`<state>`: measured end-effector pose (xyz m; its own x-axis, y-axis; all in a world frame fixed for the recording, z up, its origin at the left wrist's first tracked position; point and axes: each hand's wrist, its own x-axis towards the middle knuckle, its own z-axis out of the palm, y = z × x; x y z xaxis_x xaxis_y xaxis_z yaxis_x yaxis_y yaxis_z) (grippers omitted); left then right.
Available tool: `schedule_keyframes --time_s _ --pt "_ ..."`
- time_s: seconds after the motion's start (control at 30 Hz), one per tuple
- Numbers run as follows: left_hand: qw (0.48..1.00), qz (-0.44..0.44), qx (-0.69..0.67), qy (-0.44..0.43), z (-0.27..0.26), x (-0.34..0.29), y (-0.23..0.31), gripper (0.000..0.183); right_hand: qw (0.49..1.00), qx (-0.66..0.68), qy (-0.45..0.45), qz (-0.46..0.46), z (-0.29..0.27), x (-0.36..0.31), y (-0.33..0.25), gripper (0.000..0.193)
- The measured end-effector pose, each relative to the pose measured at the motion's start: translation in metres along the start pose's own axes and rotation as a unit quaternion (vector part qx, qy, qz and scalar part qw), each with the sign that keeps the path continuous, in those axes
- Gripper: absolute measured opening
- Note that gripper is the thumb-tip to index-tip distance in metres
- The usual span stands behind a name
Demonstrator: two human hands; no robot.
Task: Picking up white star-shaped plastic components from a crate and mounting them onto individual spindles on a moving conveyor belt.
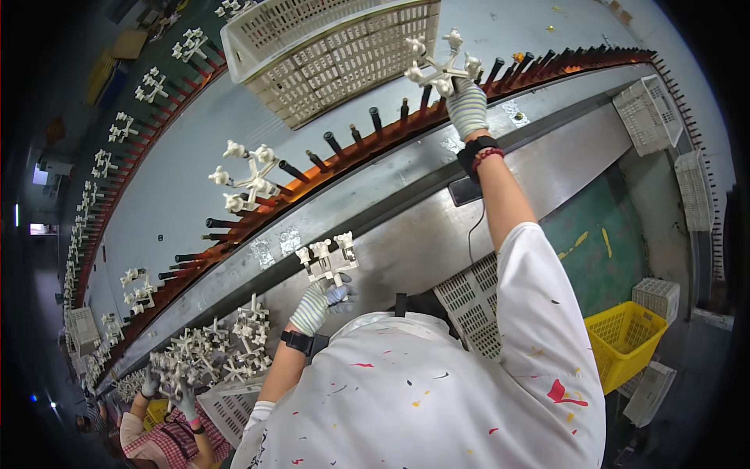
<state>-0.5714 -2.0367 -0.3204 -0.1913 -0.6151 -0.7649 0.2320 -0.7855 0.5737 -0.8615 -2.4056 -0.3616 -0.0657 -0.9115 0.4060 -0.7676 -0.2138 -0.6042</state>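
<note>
My right hand, in a striped glove, reaches far out over the row of dark pegs. Its fingers are closed at the underside of a white star-shaped rack with knobbed arm tips; whether a peg sits under it is hidden by the hand. Close to my body, my left hand, also gloved, grips the lower part of another white knobbed rack, held above the metal ledge. Between the two hands, a third such rack stands tilted on the peg line.
A curved line of upright pegs runs along an orange-lit slot. Beyond it sits a large white crate. White racks lie heaped at lower left, where a co-worker's hands work. A yellow basket stands at right.
</note>
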Motion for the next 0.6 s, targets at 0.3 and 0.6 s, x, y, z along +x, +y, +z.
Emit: schedule_keyframes --time_s 0.3,0.6 --pt "0.997 0.069 -0.028 0.023 0.053 0.033 0.038 0.044 0.935 0.321 0.073 0.135 0.027 -0.025 0.006 0.026" --pt "0.937 0.176 0.289 0.088 0.143 0.116 0.084 0.027 0.483 0.649 -0.475 0.346 -0.09 -0.15 -0.036 0.047"
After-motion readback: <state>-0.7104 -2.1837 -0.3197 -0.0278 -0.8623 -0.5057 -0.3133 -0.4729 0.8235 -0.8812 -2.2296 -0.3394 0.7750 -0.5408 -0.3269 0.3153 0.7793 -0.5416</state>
